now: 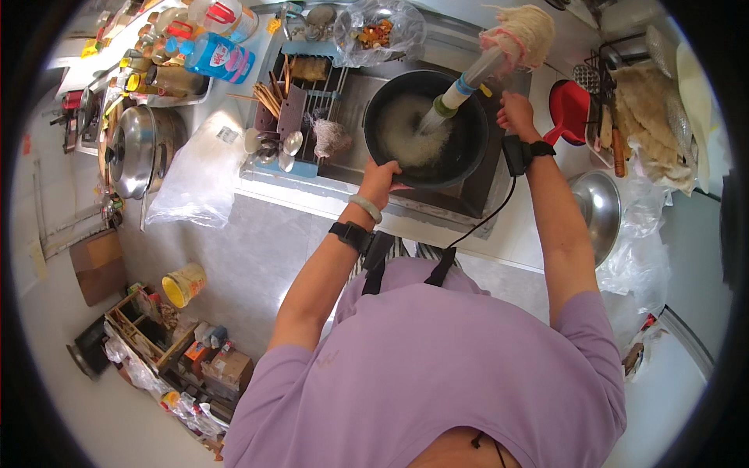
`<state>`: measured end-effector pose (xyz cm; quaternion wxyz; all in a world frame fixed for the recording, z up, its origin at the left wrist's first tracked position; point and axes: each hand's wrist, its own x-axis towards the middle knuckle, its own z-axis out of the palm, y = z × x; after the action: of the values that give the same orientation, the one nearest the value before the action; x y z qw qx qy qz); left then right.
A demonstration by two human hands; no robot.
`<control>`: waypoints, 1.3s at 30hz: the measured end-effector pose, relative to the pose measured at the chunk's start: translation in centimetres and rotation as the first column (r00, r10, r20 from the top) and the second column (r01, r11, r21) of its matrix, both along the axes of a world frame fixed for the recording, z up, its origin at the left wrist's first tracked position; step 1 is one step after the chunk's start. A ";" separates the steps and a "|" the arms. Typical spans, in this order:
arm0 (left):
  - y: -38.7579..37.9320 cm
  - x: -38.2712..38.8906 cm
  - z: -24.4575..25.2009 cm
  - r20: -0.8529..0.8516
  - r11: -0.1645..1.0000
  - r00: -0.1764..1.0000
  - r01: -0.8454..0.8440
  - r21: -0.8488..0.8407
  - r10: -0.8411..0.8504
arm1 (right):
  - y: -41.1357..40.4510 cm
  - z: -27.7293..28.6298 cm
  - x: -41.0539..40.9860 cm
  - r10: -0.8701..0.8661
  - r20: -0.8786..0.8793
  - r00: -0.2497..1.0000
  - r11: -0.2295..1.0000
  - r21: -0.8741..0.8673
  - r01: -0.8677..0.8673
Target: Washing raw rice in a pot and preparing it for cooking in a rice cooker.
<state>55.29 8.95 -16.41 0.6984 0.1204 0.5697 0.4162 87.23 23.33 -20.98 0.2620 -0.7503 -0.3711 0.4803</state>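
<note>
A round black pot (477, 149) sits in the steel sink (357, 105). Cloudy water (404, 126) and pale grains that look like rice (424, 149) lie inside it. My left hand (380, 181) grips the pot's near-left rim, thumb over the edge. Water pours into the pot from a clear and white tap extension (459, 93), with a pale mesh cloth (521, 35) bunched around its upper end. Just right of the pot, my right hand (518, 114) is raised with curled fingers; whether anything is inside them is hidden.
Left of the pot, a drying rack (333, 88) holds chopsticks (269, 96), spoons (287, 152) and a mesh scrubber (330, 137). Behind stands a bag-lined bowl of scraps (374, 35). A red dipper (567, 111) and steel basin (600, 210) are at right. A cable (497, 207) hangs from my right wrist.
</note>
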 end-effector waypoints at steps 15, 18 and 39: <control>-0.5 -1.1 -2.0 -0.003 0.996 0.997 0.078 -0.045 -0.078 | -3.9 5.1 -2.7 0.116 -0.158 0.981 0.993 -0.016 -0.120; -0.3 -3.2 -2.7 -0.064 0.994 0.993 0.103 0.037 -0.101 | -7.5 5.9 -4.5 0.197 -0.219 0.956 0.979 -0.011 -0.204; 0.4 -1.8 2.3 0.000 0.921 0.925 0.379 -0.090 -0.381 | -11.4 4.5 -4.7 0.119 -0.483 0.867 0.978 -0.094 -0.186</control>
<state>53.47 9.37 -14.07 0.7655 0.2012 0.5594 0.2464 82.54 11.89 -16.44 0.2538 -0.5942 -0.3196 0.6931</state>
